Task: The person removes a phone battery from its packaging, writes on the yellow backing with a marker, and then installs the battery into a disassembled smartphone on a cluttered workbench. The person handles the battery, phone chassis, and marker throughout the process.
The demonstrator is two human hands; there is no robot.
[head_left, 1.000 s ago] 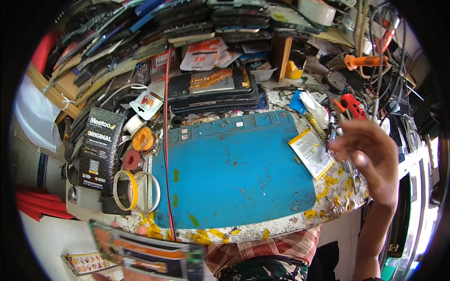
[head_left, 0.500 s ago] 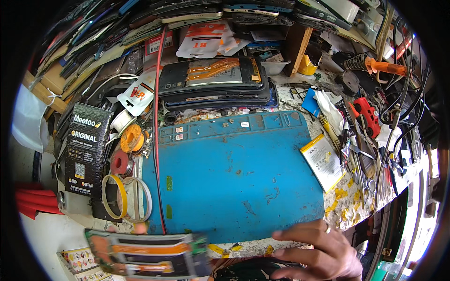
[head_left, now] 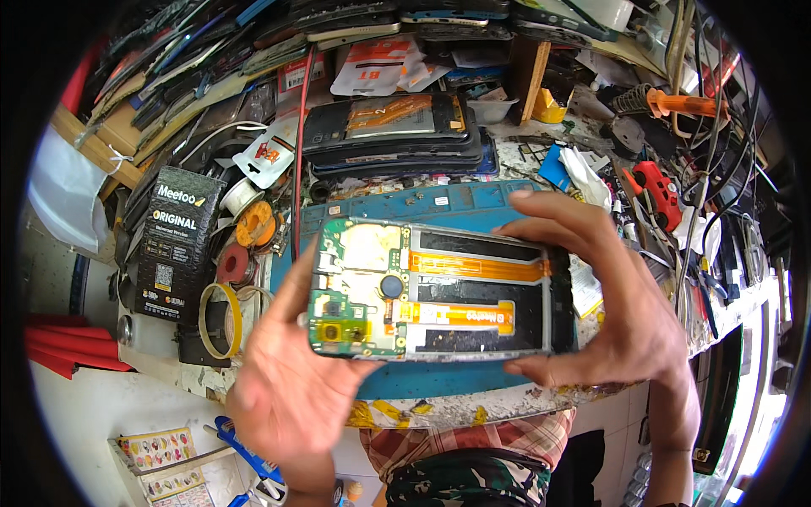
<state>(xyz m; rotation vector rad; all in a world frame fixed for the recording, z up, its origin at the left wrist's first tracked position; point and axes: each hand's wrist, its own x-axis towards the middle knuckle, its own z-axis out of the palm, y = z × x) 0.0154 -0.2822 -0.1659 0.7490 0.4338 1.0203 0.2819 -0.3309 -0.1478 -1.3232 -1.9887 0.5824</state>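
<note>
An opened smartphone (head_left: 460, 291), its back cover off, is held level above the blue work mat (head_left: 397, 384). Its green circuit board (head_left: 363, 253) lies at the left end, with two orange flex cables (head_left: 473, 266) running right across the black battery bay. My left hand (head_left: 296, 372) grips the board end, palm turned up. Around the right end curl the fingers and thumb of my right hand (head_left: 629, 313), at the upper and lower edges. Partly hidden behind that hand is a white battery (head_left: 583, 287) with a yellow edge.
Stacked phone bodies (head_left: 397, 127) stand behind the mat. Solder spools (head_left: 256, 222), a yellow tape roll (head_left: 221, 321) and a black box (head_left: 176, 245) sit at left. A red toy car (head_left: 657, 196), hand tools and loose cables crowd the right. A red cable (head_left: 302, 160) hangs down mid-left.
The phone has risen from the lower left to over the mat's middle. My right hand, empty before, has moved up and closed around its right end. The view has shifted slightly.
</note>
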